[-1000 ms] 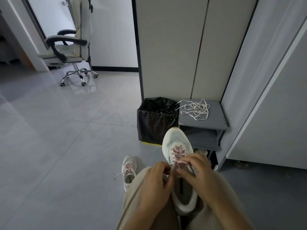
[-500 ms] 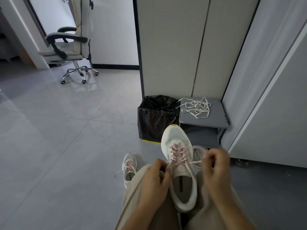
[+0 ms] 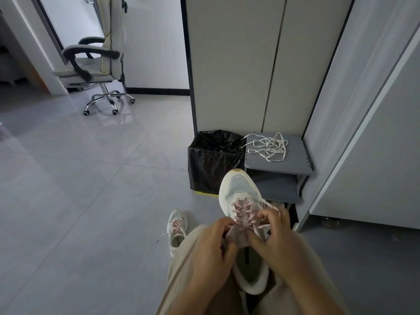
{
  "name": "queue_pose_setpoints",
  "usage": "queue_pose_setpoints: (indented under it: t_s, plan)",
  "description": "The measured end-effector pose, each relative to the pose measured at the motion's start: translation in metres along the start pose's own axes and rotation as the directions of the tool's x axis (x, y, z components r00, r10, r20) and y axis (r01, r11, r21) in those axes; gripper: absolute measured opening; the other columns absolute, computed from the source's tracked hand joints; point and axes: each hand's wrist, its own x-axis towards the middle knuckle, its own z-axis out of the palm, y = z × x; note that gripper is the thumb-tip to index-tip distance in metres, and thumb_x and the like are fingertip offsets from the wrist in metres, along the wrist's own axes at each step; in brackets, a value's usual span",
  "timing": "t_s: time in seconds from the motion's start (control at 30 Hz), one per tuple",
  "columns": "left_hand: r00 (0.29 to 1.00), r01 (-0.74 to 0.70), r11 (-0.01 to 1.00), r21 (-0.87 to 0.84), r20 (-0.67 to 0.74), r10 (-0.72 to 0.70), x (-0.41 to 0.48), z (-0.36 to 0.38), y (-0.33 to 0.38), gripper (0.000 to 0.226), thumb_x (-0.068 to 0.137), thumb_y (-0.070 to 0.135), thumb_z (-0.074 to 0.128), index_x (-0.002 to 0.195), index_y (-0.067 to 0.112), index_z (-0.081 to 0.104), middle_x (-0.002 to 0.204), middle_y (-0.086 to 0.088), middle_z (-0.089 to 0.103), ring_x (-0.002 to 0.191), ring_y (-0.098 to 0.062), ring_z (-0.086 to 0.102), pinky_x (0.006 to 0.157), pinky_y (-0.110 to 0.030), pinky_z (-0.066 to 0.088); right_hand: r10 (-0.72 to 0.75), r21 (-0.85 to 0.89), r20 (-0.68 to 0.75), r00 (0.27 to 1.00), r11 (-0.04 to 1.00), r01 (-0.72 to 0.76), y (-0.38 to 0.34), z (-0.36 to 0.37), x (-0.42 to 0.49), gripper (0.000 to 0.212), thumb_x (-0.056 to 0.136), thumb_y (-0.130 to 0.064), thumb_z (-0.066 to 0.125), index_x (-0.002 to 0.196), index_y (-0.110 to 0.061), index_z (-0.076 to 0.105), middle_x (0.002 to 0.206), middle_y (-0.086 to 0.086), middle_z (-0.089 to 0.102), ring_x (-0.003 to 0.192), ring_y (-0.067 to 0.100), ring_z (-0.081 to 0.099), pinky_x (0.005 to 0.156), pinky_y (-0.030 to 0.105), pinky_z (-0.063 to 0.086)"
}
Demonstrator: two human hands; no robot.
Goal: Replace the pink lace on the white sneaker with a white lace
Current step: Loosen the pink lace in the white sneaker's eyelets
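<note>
The white sneaker [image 3: 241, 192] lies along the lap, toe pointing away, pink lace [image 3: 244, 210] in its eyelets. Left grip [image 3: 213, 253] curls round the collar; right grip [image 3: 272, 233] pinches a loose pink end. The white lace [image 3: 269, 146] lies on the shelf [image 3: 297, 164] beyond the toe, nearer the right grip

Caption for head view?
Left hand holds white sneaker on lap, right hand pinches its pink lace; white lace on grey shelf.

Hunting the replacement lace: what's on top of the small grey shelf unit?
A loose tangle of white flat lace lies on the grey top board; the white mesh sneaker hides part of the lower shelf.
</note>
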Motion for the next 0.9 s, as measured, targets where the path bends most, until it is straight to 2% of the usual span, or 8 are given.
queue_pose_setpoints:
  t_s: [0.27, 0.37, 0.47, 0.6, 0.7, 0.77, 0.8, 0.9]
  plan:
    - [0.972, -0.216, 0.933, 0.289, -0.022, 0.232, 0.008, 0.011, 0.011, 0.027, 0.075, 0.039, 0.055, 0.101, 0.034, 0.057, 0.096, 0.009, 0.058, 0.088, -0.004, 0.044, 0.068, -0.016, 0.046, 0.104, 0.258, 0.085, 0.991, 0.958, -0.123, 0.002, -0.006, -0.004, 0.029, 0.079, -0.030, 0.069, 0.095, -0.034, 0.045, 0.106, -0.009, 0.053, 0.085, -0.001, 0.057, 0.064, 0.006, 0.046]
    - [0.963, -0.248, 0.887, 0.389, 0.000, 0.269, 0.032, 0.016, 0.013, 0.026, 0.061, 0.034, 0.080, 0.083, 0.033, 0.067, 0.085, 0.010, 0.062, 0.079, -0.007, 0.055, 0.068, -0.016, 0.046, 0.150, 0.331, 0.075, 0.986, 0.929, -0.167, 0.004, -0.005, -0.002, 0.028, 0.078, -0.029, 0.070, 0.092, -0.036, 0.047, 0.099, -0.011, 0.059, 0.086, 0.002, 0.060, 0.068, 0.018, 0.050]
    - [0.966, -0.253, 0.893, 0.372, 0.041, 0.257, 0.047, 0.015, 0.011, 0.014, 0.063, 0.030, 0.078, 0.074, 0.030, 0.068, 0.078, 0.012, 0.059, 0.072, -0.007, 0.058, 0.067, -0.015, 0.041, 0.171, 0.350, 0.079, 0.982, 0.918, -0.188, 0.007, -0.004, -0.002, 0.028, 0.079, -0.026, 0.070, 0.092, -0.038, 0.048, 0.096, -0.014, 0.060, 0.088, 0.002, 0.060, 0.071, 0.018, 0.050]
    - [1.000, -0.011, 0.974, -0.225, 0.016, 0.015, 0.040, 0.010, 0.008, 0.012, 0.080, 0.014, 0.067, 0.075, 0.024, 0.063, 0.085, 0.012, 0.057, 0.082, -0.001, 0.055, 0.072, -0.011, 0.043, 0.191, 0.366, 0.037, 0.981, 0.911, -0.191, 0.010, -0.003, -0.003, 0.024, 0.080, -0.018, 0.069, 0.091, -0.032, 0.052, 0.090, -0.010, 0.063, 0.083, 0.004, 0.061, 0.069, 0.021, 0.050]
    - [0.927, 0.303, 0.694, -0.653, 0.033, -0.374, 0.026, 0.004, 0.003, 0.011, 0.084, 0.003, 0.063, 0.078, 0.012, 0.061, 0.075, 0.003, 0.061, 0.069, -0.005, 0.055, 0.064, -0.012, 0.045, 0.177, 0.378, 0.005, 0.984, 0.911, -0.165, 0.009, -0.003, -0.003, 0.019, 0.081, -0.017, 0.067, 0.088, -0.029, 0.054, 0.084, -0.008, 0.064, 0.076, 0.005, 0.063, 0.067, 0.028, 0.054]
    - [0.870, 0.356, 0.509, -0.784, 0.080, -0.486, 0.020, -0.001, 0.001, 0.005, 0.085, 0.002, 0.059, 0.083, 0.006, 0.061, 0.074, 0.000, 0.063, 0.072, -0.012, 0.056, 0.065, -0.014, 0.046, 0.159, 0.380, 0.006, 0.987, 0.913, -0.149, 0.010, -0.003, -0.003, 0.017, 0.081, -0.016, 0.067, 0.087, -0.028, 0.056, 0.081, -0.008, 0.064, 0.075, 0.004, 0.062, 0.067, 0.030, 0.055]
    - [0.872, 0.371, 0.537, -0.757, 0.086, -0.482, 0.020, -0.004, 0.000, 0.006, 0.086, 0.003, 0.059, 0.083, 0.007, 0.062, 0.077, -0.001, 0.063, 0.074, -0.011, 0.057, 0.068, -0.013, 0.046, 0.148, 0.363, 0.009, 0.989, 0.921, -0.141, 0.012, -0.002, -0.004, 0.017, 0.081, -0.017, 0.067, 0.087, -0.029, 0.057, 0.082, -0.009, 0.063, 0.074, 0.004, 0.062, 0.068, 0.031, 0.055]
    - [0.964, 0.254, 0.889, -0.380, 0.031, -0.263, 0.028, -0.011, 0.001, 0.015, 0.087, 0.013, 0.063, 0.087, 0.027, 0.058, 0.097, 0.012, 0.055, 0.086, 0.000, 0.053, 0.074, -0.005, 0.041, 0.131, 0.329, 0.008, 0.991, 0.936, -0.126, 0.017, 0.000, -0.004, 0.017, 0.079, -0.022, 0.067, 0.090, -0.030, 0.058, 0.086, -0.012, 0.062, 0.079, 0.004, 0.061, 0.071, 0.033, 0.056]
